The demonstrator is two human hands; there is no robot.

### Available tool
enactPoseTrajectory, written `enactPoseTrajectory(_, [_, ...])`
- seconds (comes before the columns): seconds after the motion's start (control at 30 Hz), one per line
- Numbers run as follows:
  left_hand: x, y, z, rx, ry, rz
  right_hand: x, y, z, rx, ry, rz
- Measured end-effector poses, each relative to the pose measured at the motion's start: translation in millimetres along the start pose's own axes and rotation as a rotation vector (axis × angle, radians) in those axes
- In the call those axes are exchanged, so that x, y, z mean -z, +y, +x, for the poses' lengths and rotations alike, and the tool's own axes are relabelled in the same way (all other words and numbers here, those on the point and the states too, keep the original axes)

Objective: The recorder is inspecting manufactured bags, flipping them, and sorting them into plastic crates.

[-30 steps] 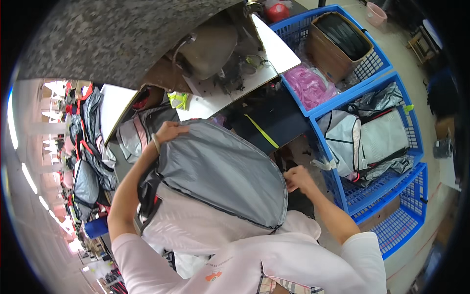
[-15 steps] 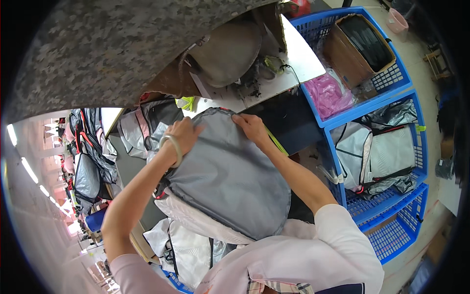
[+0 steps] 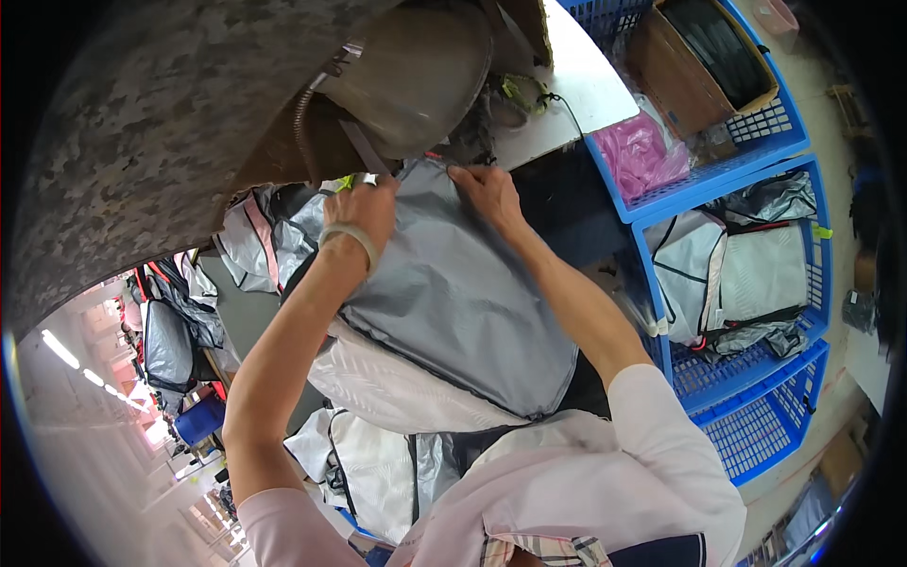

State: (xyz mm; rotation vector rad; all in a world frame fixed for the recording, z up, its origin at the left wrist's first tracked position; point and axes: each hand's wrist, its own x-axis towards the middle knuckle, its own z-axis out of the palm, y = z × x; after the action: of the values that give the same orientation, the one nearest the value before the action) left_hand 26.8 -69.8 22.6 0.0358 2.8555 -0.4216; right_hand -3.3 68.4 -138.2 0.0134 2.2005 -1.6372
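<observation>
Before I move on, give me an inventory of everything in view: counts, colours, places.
Fabric piece: one, grey and off-white, centre
Baskets: three, blue, right
Cardboard box: one, brown, upper basket
Plastic: count unclear, pink, upper basket
Folded fabric: several, silver and white, middle basket
Tabletop: one, white, upper centre
Rounded object: one, beige-grey, upper centre
Mottled surface: one, grey-brown, upper left
Hanging fabric: several, silver and dark, left
Lower fabric: count unclear, white and silver, lower centre
Ceiling lights: several, white, lower left
Background items: too small to count
Left hand: one, bare, fabric's upper edge
Right hand: one, bare, same edge
</observation>
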Motion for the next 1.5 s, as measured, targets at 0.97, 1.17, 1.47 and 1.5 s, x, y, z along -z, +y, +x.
enactPoseTrajectory(0.97, [-13, 40, 26, -0.129, -0.11, 0.218, 23, 36, 26, -0.119, -0.091, 0.04])
enactPoseTrajectory(1.17, [-19, 32, 27, -0.241, -0.098, 0.124, 21, 37, 27, -0.115, -0.06, 0.032])
enactPoseTrajectory(1.47, [-27, 34, 33, -0.246, -0.113, 0.133, 21, 42, 28, -0.171, -0.068, 0.049])
enactPoseTrajectory(1.5, [-26, 34, 33, -0.24, -0.143, 0.136, 21, 43, 28, -0.163, -0.064, 0.052])
